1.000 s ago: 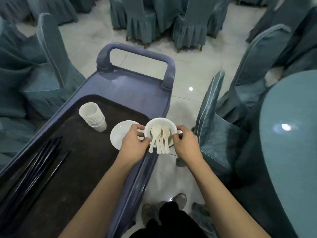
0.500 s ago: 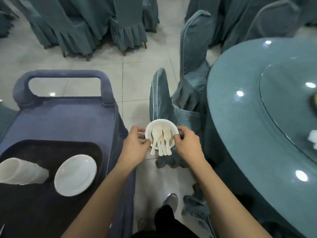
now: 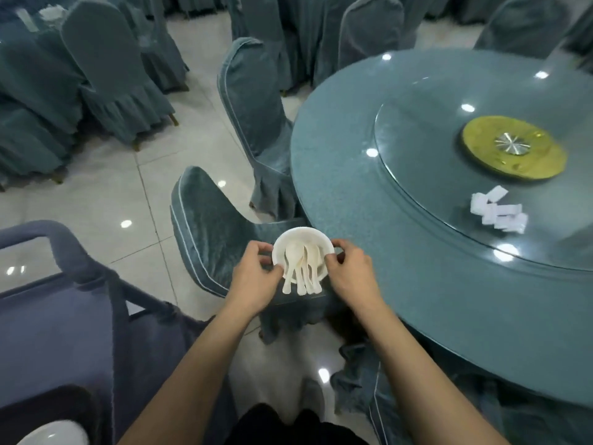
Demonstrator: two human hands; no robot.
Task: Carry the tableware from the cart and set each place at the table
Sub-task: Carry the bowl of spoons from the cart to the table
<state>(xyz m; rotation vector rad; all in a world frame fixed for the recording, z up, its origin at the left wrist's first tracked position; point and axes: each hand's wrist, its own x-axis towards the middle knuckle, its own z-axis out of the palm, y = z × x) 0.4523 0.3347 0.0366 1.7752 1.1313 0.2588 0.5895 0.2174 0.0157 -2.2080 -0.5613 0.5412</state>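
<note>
While both hands are grasping it at the rim, a small white bowl (image 3: pixel 296 235) is hanging in the air over a teal-covered chair (image 3: pixel 205 226), just beside the edge of the round table (image 3: pixel 369 226); whether it is touching that edge cannot be told. The left hand (image 3: pixel 256 281) is pinching the bowl's left rim between thumb and curled fingers. The right hand (image 3: pixel 351 271) is pinching the right rim in the same manner.

The bowl is showing as round, shallow, plain and glossy, with no pattern visible. Several white spoons (image 3: pixel 303 274) are lying inside it side by side, their scoops resting toward the far rim and their handles fanning out past the near rim toward the person. Their exact count cannot be told.

On the table a glass turntable (image 3: pixel 426 175) is carrying a gold disc (image 3: pixel 513 149) at its centre and a loose cluster of white packets (image 3: pixel 497 213) nearer the person. A blue-grey cart (image 3: pixel 64 316) is standing at lower left, well apart from the bowl, with part of a white plate (image 3: pixel 54 433) showing on it at the frame's bottom corner.
</note>
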